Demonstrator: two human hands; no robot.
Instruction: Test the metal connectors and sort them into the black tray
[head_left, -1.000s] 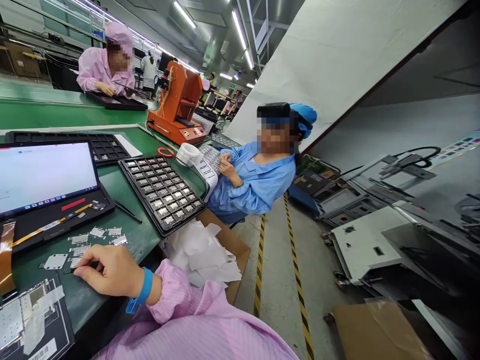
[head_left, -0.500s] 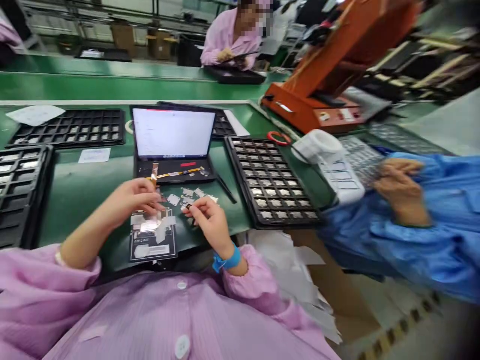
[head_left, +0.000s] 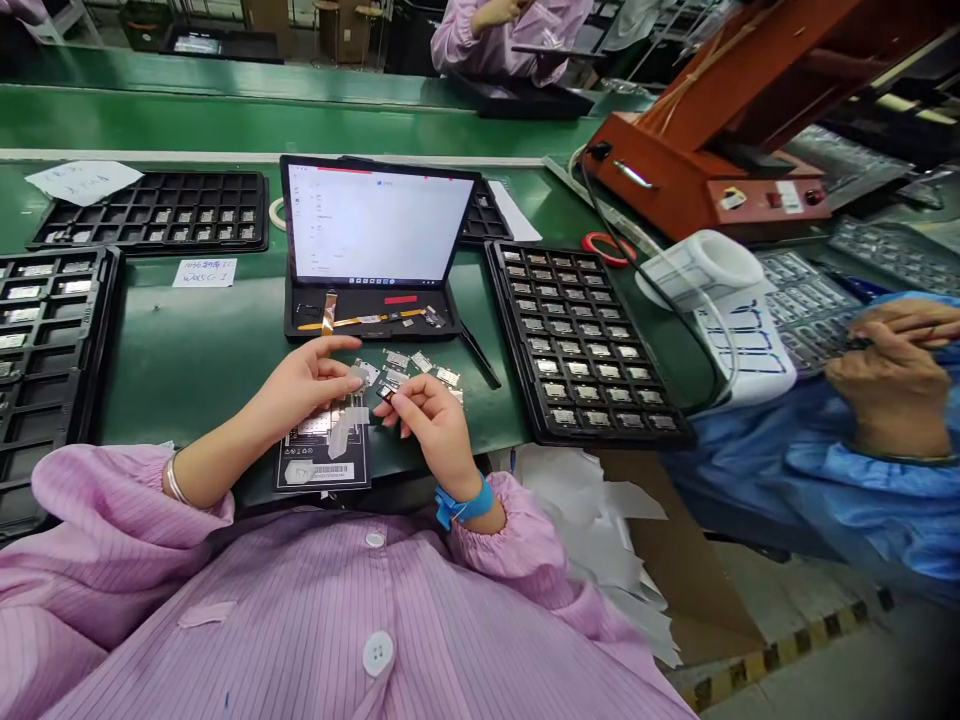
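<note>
My right hand (head_left: 433, 420) pinches a small dark-and-silver electronic module (head_left: 386, 393) between thumb and fingertips. My left hand (head_left: 306, 385) is closed at the fingertips, close to the module; a small greyish piece shows there, too small to name. Under the left hand lies a flat black battery pack (head_left: 324, 476) with a barcode label and strips of translucent tape. Several small silver circuit boards (head_left: 395, 360) are scattered just beyond my fingers. Behind them stands a lit screen (head_left: 379, 225) propped on a black base (head_left: 360, 333), where an orange flex cable (head_left: 367, 320) lies.
Black compartment trays of parts stand at right (head_left: 581, 345), left (head_left: 45, 350) and back left (head_left: 157, 215). Black tweezers (head_left: 480, 355) lie beside the base. An orange machine (head_left: 697, 190) and a white roll (head_left: 694, 265) are at right, near a co-worker's hands (head_left: 892, 380).
The view has shifted and sharpened. My left hand's fingers have moved away from the copper-coloured flex strip and closer to the right hand, which still holds the module.
</note>
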